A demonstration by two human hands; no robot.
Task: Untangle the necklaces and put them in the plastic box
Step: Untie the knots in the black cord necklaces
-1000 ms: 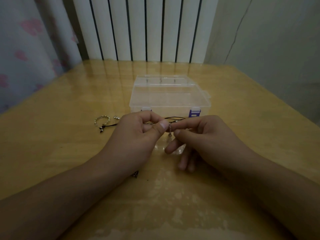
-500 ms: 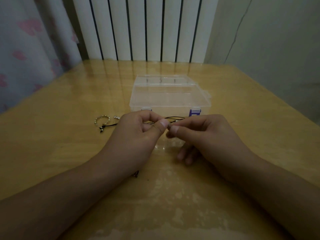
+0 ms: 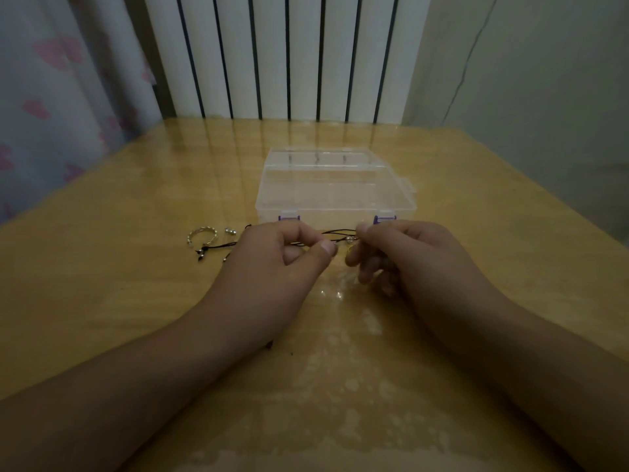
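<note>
A thin black necklace cord (image 3: 340, 232) with a small silver bead runs between my two hands just in front of the plastic box (image 3: 335, 189). My left hand (image 3: 275, 264) pinches the cord between thumb and forefinger. My right hand (image 3: 405, 257) pinches its other side close to the bead. The clear box has purple latches and its lid is down. More black cord (image 3: 221, 247) with small silver ends lies on the table left of my left hand, beside a silver ring-shaped piece (image 3: 201, 236).
The wooden table (image 3: 102, 301) has a glossy cover with bright patches near me. A white radiator (image 3: 289, 56) stands behind the far edge, a curtain with pink hearts (image 3: 51, 80) at the left, a plain wall at the right.
My right hand has moved a little to the right and up, drawing the cord out between the hands. The small hanging pendant seen earlier is no longer visible. My left hand has stayed in place.
</note>
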